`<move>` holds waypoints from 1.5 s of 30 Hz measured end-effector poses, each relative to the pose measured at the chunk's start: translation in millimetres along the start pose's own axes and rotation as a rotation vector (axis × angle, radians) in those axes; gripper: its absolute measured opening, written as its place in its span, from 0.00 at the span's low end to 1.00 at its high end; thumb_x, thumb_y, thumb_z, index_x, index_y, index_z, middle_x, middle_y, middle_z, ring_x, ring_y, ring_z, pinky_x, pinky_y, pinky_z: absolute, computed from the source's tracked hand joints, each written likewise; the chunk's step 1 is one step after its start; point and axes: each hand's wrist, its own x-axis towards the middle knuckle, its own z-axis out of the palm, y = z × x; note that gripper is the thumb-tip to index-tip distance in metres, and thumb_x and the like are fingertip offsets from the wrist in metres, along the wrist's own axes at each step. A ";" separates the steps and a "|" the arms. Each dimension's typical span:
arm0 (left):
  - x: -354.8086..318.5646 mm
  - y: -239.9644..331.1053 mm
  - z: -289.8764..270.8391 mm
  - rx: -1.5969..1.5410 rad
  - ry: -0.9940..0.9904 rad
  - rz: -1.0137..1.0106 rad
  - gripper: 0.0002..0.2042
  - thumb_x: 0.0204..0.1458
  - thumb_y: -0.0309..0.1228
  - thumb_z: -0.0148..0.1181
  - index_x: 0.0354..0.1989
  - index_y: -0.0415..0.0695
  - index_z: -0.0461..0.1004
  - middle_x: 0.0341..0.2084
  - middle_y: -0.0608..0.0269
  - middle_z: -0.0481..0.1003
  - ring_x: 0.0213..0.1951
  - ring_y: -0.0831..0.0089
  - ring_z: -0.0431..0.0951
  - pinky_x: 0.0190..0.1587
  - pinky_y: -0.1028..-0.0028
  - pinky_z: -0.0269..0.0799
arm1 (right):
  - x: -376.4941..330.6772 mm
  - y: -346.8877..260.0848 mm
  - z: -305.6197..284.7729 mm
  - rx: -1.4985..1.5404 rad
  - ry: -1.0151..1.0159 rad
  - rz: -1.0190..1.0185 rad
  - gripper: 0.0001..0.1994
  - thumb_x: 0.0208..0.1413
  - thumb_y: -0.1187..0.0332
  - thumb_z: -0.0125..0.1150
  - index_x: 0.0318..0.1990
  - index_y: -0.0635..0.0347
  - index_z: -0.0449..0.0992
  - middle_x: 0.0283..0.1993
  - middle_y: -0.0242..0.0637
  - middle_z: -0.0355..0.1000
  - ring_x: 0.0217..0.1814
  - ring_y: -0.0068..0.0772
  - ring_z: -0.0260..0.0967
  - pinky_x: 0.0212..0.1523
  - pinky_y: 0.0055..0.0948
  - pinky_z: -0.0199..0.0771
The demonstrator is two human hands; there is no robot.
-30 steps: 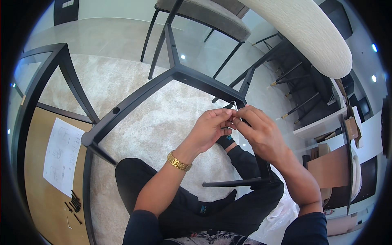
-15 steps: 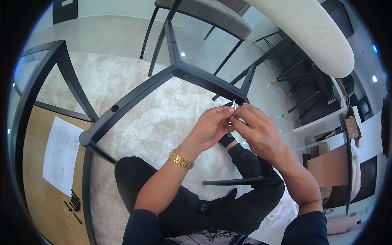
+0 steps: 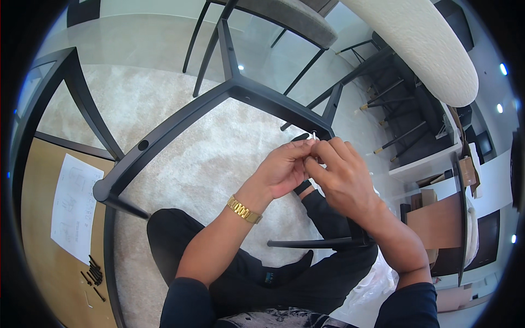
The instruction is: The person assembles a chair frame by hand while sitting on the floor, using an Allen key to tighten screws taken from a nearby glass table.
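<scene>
My left hand (image 3: pixel 285 167) and my right hand (image 3: pixel 344 177) meet in front of me, both closed in a pinch. Between their fingertips is a slim silver metal rod (image 3: pixel 314 135), mostly covered by the fingers. Its upper end meets the underside of a rail on a black chair frame (image 3: pixel 183 117), near the rail's right corner. Whether the rod is a hex key or a bolt is hidden. The frame lies tilted around my legs, with one black leg (image 3: pixel 311 243) crossing above my lap.
At left, a tan board (image 3: pixel 41 218) inside another black frame carries an instruction sheet (image 3: pixel 76 208), several black bolts (image 3: pixel 94 270) and a small hex key (image 3: pixel 88 299). A white padded piece (image 3: pixel 421 52) juts in at upper right. A grey chair (image 3: pixel 295 19) stands ahead; clear plastic (image 3: pixel 377 279) lies at right.
The whole view has shifted slightly, so the frame and board sit further left. My right fingers have curled closer over the silver rod, and less of it shows. Both hands stay at the same corner.
</scene>
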 end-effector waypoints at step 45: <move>-7.5 -12.3 -2.4 -0.073 0.004 0.035 0.12 0.67 0.37 0.58 0.52 0.45 0.78 0.48 0.65 0.78 0.53 0.73 0.76 0.60 0.63 0.69 | -7.3 -4.4 7.0 -0.272 -0.157 0.095 0.07 0.43 0.68 0.64 0.29 0.54 0.71 0.29 0.30 0.68 0.34 0.32 0.66 0.35 0.35 0.57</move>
